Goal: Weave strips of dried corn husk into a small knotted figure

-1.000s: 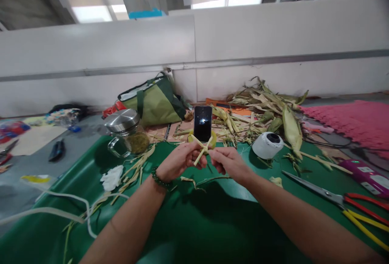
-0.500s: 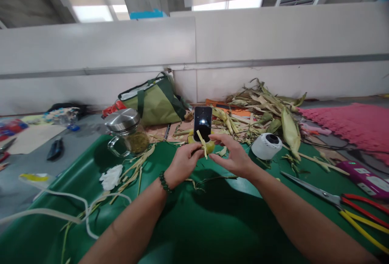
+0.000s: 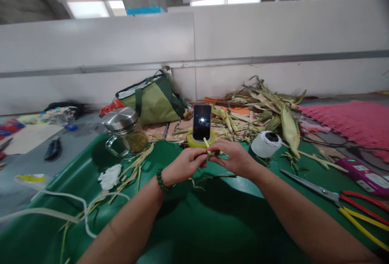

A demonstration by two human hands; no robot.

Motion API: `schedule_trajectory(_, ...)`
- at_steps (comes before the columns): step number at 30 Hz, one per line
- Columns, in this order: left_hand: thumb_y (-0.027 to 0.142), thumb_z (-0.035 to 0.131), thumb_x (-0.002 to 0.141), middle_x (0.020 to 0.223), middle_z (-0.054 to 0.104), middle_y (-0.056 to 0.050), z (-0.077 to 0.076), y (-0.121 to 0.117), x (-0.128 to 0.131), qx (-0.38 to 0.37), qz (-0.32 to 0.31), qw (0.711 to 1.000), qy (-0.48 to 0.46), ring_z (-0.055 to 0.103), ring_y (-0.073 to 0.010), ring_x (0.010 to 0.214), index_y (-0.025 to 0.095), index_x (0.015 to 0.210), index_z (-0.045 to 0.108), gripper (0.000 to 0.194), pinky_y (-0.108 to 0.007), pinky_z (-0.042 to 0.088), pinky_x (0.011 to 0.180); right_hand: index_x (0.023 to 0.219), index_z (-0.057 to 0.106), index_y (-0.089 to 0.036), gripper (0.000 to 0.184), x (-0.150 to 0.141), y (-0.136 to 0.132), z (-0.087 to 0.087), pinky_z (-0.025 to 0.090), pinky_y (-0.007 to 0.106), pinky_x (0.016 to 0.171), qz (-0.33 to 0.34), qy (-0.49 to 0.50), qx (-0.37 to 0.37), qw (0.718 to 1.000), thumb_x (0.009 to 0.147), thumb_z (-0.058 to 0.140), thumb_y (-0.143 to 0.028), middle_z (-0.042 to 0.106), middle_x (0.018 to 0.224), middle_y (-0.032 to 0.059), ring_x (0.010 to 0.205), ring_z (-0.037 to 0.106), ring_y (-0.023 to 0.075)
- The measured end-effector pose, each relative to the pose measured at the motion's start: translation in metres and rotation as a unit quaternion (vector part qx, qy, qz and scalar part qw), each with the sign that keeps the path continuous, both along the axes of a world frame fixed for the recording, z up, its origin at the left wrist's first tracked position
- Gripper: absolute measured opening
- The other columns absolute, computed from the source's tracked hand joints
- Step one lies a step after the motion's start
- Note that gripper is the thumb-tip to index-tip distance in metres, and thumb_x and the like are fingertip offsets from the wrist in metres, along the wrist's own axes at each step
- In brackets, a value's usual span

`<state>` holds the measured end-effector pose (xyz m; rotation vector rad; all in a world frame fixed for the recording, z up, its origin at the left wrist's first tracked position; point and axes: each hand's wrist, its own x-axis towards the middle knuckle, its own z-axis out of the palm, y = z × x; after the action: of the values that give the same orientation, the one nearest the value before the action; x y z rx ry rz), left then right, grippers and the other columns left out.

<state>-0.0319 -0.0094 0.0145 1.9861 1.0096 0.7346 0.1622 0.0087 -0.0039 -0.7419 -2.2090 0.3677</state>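
A small pale strip of corn husk (image 3: 206, 142) sticks up between my two hands, over the green mat (image 3: 206, 223). My left hand (image 3: 189, 163), with a dark green bead bracelet at the wrist, pinches it from the left. From the right, the fingertips of my right hand (image 3: 232, 156) close on the same piece; its lower part is hidden by the fingers. Just behind them a phone (image 3: 202, 122) stands upright against a yellow tape roll (image 3: 192, 140).
Left stand a glass jar (image 3: 123, 132), a green bag (image 3: 156, 104) and crumpled white tissue (image 3: 110, 177). At right lie a white thread spool (image 3: 266, 144), large scissors (image 3: 325, 193), a purple device (image 3: 363, 175) and a heap of corn husks (image 3: 263, 97). A white cable (image 3: 54, 214) crosses the left side.
The fingers of my right hand, spread apart before, have closed onto the husk strip. The strip sits lower, and more of the tape roll shows behind it. The view has shifted slightly.
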Motion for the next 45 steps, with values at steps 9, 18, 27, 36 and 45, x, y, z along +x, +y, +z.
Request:
schedule_trajectory(9,0.029,0.057,0.081,0.061,0.065,-0.003,0.002,0.001,-0.001,-0.014,0.049,0.998,-0.046,0.057,-0.0136,0.059,0.015,0.068,0.067,0.022,-0.023,0.044,0.060,0.091,0.062,-0.018,0.009,0.002,0.000,0.006,0.044,0.022,0.059,-0.001,0.003,0.049,0.999,0.085,0.061,-0.024,0.056,0.078,0.0030,0.068,0.054,0.0119)
schedule_trajectory(18,0.022,0.057,0.081,0.067,0.069,-0.003,0.007,-0.004,-0.002,0.075,0.068,0.995,-0.004,0.060,-0.0142,0.063,0.017,0.070,0.070,0.018,-0.023,0.044,0.062,0.088,0.057,-0.017,0.006,-0.001,-0.010,0.008,0.041,0.023,0.056,0.015,-0.010,0.085,0.996,0.088,0.052,-0.019,0.053,0.074,0.0032,0.064,0.051,0.0125)
schedule_trajectory(27,0.028,0.055,0.083,0.067,0.069,-0.003,0.008,0.002,-0.008,0.057,0.043,0.997,0.014,0.061,-0.0141,0.064,0.015,0.074,0.071,0.022,-0.023,0.047,0.062,0.091,0.057,-0.018,0.008,-0.003,-0.006,0.001,0.041,0.024,0.054,-0.007,-0.011,0.172,0.985,0.089,0.049,-0.017,0.053,0.072,0.0029,0.061,0.050,0.0132)
schedule_trajectory(36,0.029,0.059,0.080,0.064,0.069,-0.004,0.001,0.002,-0.005,0.055,0.023,0.998,-0.006,0.058,-0.0129,0.060,0.013,0.071,0.073,0.023,-0.021,0.043,0.058,0.091,0.060,-0.016,0.013,-0.007,-0.011,0.003,0.044,0.022,0.056,-0.002,-0.049,0.174,0.984,0.091,0.049,-0.020,0.059,0.076,0.0053,0.066,0.056,0.0134)
schedule_trajectory(45,0.043,0.063,0.079,0.061,0.069,-0.005,0.002,0.002,-0.007,-0.010,0.012,0.998,-0.064,0.059,-0.0134,0.058,0.013,0.070,0.073,0.033,-0.022,0.045,0.056,0.090,0.059,-0.016,0.010,-0.004,-0.011,0.006,0.046,0.023,0.055,0.010,0.014,0.174,0.985,0.090,0.049,-0.017,0.059,0.073,0.0050,0.064,0.055,0.0134)
